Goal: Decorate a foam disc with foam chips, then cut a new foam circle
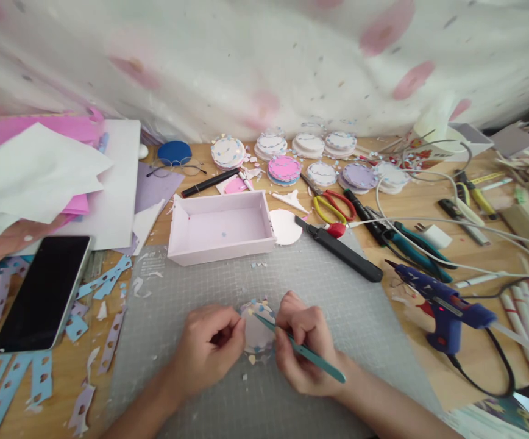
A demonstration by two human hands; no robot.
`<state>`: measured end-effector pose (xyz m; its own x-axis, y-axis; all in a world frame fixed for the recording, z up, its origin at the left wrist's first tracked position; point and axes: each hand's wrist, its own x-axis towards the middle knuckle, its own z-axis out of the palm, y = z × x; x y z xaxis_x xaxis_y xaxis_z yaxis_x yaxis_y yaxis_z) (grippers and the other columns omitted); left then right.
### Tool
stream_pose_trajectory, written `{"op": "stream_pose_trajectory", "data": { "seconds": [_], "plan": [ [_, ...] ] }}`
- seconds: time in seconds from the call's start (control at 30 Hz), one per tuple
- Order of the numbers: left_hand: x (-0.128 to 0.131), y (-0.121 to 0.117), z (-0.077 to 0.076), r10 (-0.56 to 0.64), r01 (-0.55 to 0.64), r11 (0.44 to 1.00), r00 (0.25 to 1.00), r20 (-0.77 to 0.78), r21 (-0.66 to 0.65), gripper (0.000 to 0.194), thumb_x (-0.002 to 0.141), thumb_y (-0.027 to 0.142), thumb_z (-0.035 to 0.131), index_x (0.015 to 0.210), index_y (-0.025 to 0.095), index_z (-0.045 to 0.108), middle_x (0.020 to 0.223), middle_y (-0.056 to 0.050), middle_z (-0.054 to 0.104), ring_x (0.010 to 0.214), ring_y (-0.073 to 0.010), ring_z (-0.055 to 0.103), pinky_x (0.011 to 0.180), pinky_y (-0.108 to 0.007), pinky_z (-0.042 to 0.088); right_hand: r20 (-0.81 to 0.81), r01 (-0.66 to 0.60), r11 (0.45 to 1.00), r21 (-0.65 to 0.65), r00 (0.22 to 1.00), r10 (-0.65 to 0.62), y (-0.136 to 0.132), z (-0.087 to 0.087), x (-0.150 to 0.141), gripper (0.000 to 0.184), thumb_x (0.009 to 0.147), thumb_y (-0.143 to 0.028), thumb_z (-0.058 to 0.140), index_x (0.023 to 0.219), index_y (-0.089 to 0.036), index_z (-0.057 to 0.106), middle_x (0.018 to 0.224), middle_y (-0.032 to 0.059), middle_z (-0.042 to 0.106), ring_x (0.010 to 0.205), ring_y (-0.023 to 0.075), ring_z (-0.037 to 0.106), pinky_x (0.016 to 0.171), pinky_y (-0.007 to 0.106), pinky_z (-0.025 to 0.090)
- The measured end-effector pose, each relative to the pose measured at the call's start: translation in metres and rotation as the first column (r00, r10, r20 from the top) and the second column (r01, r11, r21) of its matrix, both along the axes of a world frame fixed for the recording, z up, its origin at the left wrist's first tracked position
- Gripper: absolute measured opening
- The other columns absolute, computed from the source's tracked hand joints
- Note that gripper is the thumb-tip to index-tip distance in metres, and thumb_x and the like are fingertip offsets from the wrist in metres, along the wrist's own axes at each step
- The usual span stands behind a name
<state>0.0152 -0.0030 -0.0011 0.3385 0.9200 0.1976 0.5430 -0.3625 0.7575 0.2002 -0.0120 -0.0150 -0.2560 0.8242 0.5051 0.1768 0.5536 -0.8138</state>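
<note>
On the grey mat (365, 317), our decorated disc (258, 336) lies at five o'clock from the box (223, 250). Our right hand (301, 371) pinches tweezers (323, 364); our left hand (212, 344) curls at the disc's nine o'clock, grip unclear — fine detailing, seemingly, which calls for steady tips.

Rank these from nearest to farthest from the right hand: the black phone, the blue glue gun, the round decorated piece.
From the right hand:
1. Round decorated piece: just to its left, at the teal pointed tool's tip.
2. Blue glue gun: on the right.
3. Black phone: far left, beyond the left hand.
</note>
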Motion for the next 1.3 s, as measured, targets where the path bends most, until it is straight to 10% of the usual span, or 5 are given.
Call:
{"op": "stream_pose_trajectory", "data": {
  "seconds": [0.5,0.73,1.3],
  "plan": [
    [-0.008,0.007,0.001,0.145,-0.043,0.867,0.975,0.168,-0.496,0.033,0.083,0.030,0.048,0.053,0.016,0.048,0.049,0.006,0.036,0.047,-0.0071,0.034,0.044,-0.017,0.028,-0.180,-0.036,0.999,0.040,0.983,0.043,0.007,0.013,0.019,0.018,0.089,-0.015,0.050,0.107,-0.021,0.048,0.075,0.0017,0.051,0.068,0.0175,0.052,0.060,0.033,0.043],
    [-0.009,0.008,0.004,0.155,-0.029,0.841,0.970,0.188,-0.541,0.032,0.082,0.033,0.049,0.054,0.016,0.049,0.050,0.005,0.038,0.049,-0.0078,0.034,0.045,-0.018,0.028,0.101,-0.151,0.973,0.175,0.986,0.135,0.014,0.022,0.026,0.017,0.092,-0.016,0.055,0.109,-0.017,0.060,0.096,0.0105,0.064,0.090,0.0196,0.062,0.077,0.036,0.052],
    [-0.010,0.006,0.001,0.109,0.003,0.860,0.976,0.191,-0.511,0.031,0.083,0.030,0.046,0.055,0.017,0.046,0.052,0.005,0.036,0.049,-0.0077,0.033,0.045,-0.018,0.028,0.033,-0.100,0.989,0.105,0.995,0.097,0.012,0.013,0.018,0.032,0.083,-0.003,0.061,0.111,-0.019,0.062,0.097,0.0109,0.072,0.082,0.0213,0.067,0.069,0.039,0.050]
  ]
}}
